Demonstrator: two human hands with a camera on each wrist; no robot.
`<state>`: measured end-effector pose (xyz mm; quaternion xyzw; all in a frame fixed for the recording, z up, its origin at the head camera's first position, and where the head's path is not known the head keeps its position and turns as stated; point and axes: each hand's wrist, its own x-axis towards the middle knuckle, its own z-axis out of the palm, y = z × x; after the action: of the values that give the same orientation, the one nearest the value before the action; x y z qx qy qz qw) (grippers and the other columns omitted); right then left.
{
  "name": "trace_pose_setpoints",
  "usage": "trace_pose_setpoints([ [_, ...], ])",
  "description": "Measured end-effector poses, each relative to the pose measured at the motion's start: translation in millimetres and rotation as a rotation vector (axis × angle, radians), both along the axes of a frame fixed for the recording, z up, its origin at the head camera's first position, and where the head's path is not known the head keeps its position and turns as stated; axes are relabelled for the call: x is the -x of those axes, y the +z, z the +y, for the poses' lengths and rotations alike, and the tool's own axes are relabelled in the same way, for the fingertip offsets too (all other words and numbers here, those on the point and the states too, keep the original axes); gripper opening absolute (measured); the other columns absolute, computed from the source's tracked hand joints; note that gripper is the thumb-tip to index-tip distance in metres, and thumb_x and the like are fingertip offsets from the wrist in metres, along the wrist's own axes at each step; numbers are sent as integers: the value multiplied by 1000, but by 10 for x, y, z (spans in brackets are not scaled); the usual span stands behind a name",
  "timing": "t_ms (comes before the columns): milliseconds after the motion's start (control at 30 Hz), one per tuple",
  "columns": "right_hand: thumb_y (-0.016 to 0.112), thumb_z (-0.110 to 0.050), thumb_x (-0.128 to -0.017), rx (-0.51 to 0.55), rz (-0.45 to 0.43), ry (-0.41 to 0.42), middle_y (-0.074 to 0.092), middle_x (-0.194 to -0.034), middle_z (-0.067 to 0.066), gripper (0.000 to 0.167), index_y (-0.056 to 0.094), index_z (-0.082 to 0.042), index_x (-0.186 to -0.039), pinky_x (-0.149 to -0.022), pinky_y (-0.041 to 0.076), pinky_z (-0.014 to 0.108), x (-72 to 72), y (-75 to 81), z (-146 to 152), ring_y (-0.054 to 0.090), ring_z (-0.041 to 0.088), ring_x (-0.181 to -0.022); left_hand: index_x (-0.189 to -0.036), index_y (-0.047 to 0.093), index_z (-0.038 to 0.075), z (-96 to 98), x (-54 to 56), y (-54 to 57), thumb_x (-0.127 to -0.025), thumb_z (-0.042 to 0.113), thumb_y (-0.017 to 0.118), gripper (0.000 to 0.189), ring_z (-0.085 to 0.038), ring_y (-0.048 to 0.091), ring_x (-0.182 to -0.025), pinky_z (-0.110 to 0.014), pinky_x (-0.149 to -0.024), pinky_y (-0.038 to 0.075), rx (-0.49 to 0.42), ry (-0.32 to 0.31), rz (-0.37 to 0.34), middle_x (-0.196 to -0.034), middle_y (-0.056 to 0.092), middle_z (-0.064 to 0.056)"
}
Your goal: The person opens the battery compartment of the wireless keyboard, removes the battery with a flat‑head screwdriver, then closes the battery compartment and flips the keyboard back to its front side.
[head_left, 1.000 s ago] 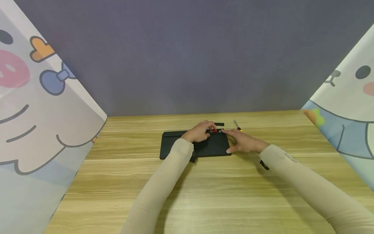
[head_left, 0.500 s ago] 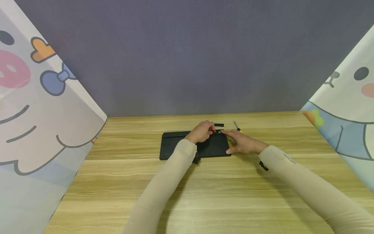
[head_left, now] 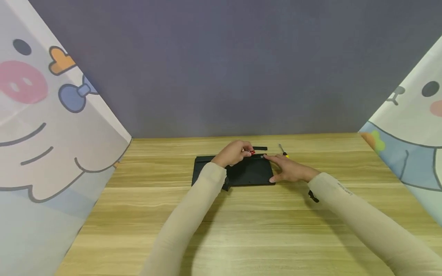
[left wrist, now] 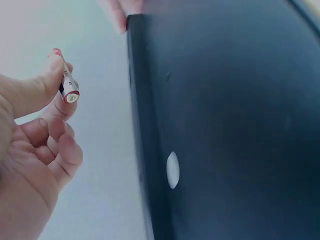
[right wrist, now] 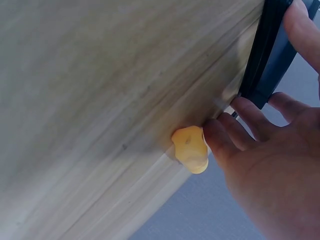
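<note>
A black keyboard (head_left: 250, 172) lies underside up on the table, its raised bar along the far side. Over that bar my left hand (head_left: 230, 154) pinches a small battery (left wrist: 69, 86) with red ends and a white label between thumb and fingertips. In the left wrist view the battery is held beside the keyboard's edge, apart from it. My right hand (head_left: 290, 168) rests at the keyboard's right end, index finger at the far corner and thumb at the near one. A silvery contact spot (head_left: 261, 156) shows in the bar near the right index fingertip.
Behind the keyboard lies a thin black strip (head_left: 260, 148), apparently a cover. A screwdriver (head_left: 283, 151) with a yellow and black handle lies beyond the right hand; its handle end (right wrist: 191, 149) is close to the right fingers. A grey panel (head_left: 241, 76) rises behind the table.
My left hand has drawn slightly left and up from the bar, with the red-ended battery now showing more in its fingertips. My right hand keeps its place; the head view has shifted slightly.
</note>
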<state>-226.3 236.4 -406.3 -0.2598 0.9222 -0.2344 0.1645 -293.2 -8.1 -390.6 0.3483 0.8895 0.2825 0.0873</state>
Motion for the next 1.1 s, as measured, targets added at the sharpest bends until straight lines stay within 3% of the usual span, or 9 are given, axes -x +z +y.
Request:
trace_pose_setpoints([
  [300, 73, -35, -83, -10, -2, -22, 19, -150, 26, 92, 18, -5, -151, -101, 23, 63, -38, -23, 82, 16, 47, -135, -106, 67, 9, -261, 78, 108, -94, 16, 60, 16, -11, 59, -83, -27, -73, 48, -4, 93, 37, -96, 64, 1],
  [600, 73, -37, -83, -5, 6, -22, 19, -150, 26, 93, 19, -4, -151, -101, 23, 63, -47, -24, 103, 16, 47, -134, -103, 68, 4, -721, 162, 180, -93, 14, 62, 16, -15, 59, -78, -30, -67, 48, -5, 191, 33, -91, 64, -1],
  [900, 74, -35, -82, 11, 19, -19, 20, -149, 27, 93, 20, -4, -150, -101, 23, 63, -37, -33, 80, 18, 47, -134, -99, 71, 3, -1158, 263, 82, -91, 12, 64, 13, -19, 61, -78, -33, -69, 50, 29, 285, 36, -89, 66, -5],
  [1100, 74, -35, -82, 24, 1, -9, 19, -149, 26, 92, 19, -5, -151, -101, 24, 63, -34, -13, 20, 18, 47, -134, -95, 71, 2, -1334, 302, 32, -90, 8, 66, 10, -22, 60, -81, -35, -70, 49, 120, 321, 25, -91, 66, -8],
])
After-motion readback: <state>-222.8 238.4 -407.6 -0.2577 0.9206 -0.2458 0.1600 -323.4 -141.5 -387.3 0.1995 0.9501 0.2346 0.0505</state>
